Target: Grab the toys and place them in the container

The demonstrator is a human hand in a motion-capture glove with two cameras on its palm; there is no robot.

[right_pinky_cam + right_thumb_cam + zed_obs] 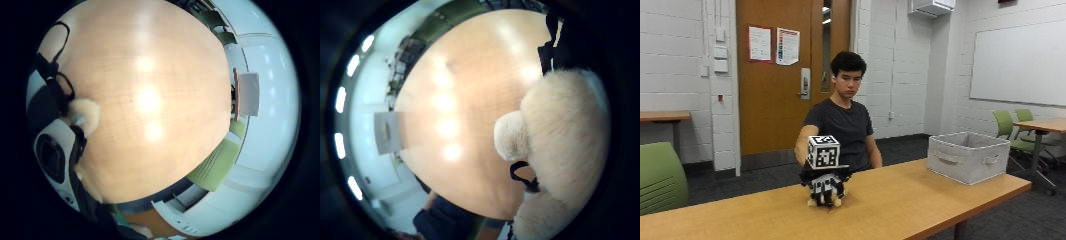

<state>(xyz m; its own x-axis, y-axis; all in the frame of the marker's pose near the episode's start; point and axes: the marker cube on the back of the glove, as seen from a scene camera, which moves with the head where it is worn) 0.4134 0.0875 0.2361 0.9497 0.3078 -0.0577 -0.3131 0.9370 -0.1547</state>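
Cream plush is filling much of our thumb-side palm view: we are looking at a fluffy stuffed toy [565,150] pressed close against our gloved right hand [826,187]. From the outside view we are reaching forward over the wooden table [919,200], the hand sitting low on the tabletop with a little of the pale toy [814,202] peeking out beneath it. The fingers appear to be curling down around the plush, so we are judging this as a grasp being closed on it while it is resting on the table, though how far the fingers are wrapping underneath is hidden from us.

The grey fabric container [967,156] is standing well apart, at the far end of the table, which means a long carry across bare wood.

We are seeing two risks. Soft, squashy fur gives under the fingers, so we may be catching only pile rather than the body, and the toy could be slipping out mid-carry. Because the plush is covering the palm cameras, we are also judging the drop over the container rim mostly blind, and a low approach could be nudging the light box along the table.
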